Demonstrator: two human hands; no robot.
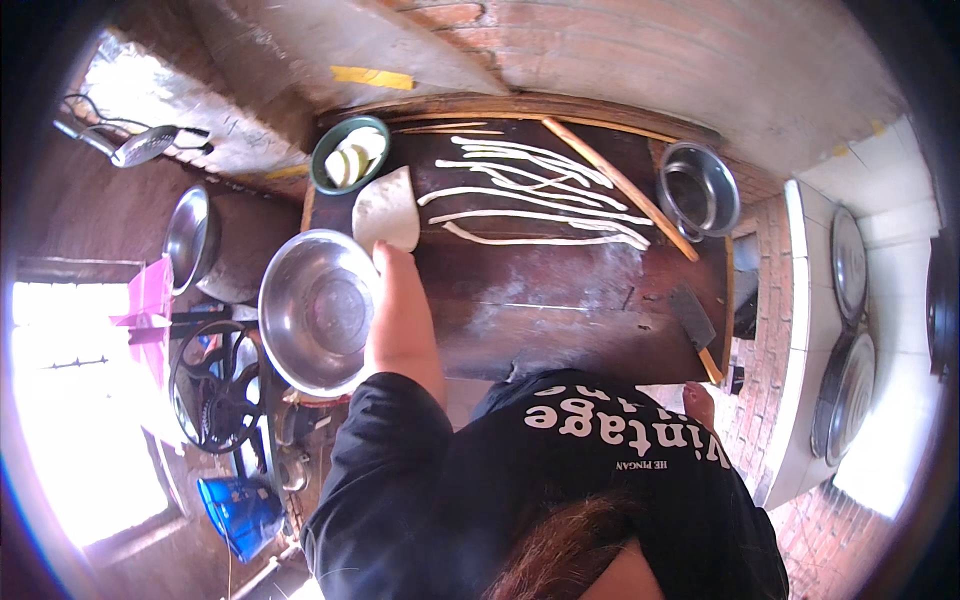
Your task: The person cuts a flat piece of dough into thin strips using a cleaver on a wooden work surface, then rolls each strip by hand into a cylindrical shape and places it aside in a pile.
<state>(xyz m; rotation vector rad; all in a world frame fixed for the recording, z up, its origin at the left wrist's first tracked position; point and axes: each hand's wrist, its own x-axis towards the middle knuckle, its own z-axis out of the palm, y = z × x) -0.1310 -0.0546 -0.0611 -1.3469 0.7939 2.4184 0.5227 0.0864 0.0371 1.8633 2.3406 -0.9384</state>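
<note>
My left hand [386, 251] reaches to the near edge of a whitish, floppy-looking sheet [386, 210], cloth or dough. Its fingers are hidden there, so their grip does not show. Below that arm, to its left, is a wide stainless steel basin [322, 315], empty inside. Beyond the sheet stands a green bowl [322, 169] of pale vegetable slices [354, 157]. Long dough strips [525, 193] lie across the far half of the dark wooden table [540, 337]. Only part of my right hand [699, 403] shows, low beside my body past the table's near edge.
A wooden rolling pin [622, 191] lies slantwise right of the strips. A steel pot [697, 191] stands at the far right corner. A cleaver [694, 319] rests near the right edge, its handle towards me. Thin sticks [450, 129] lie along the back. Flour dusts the table's middle.
</note>
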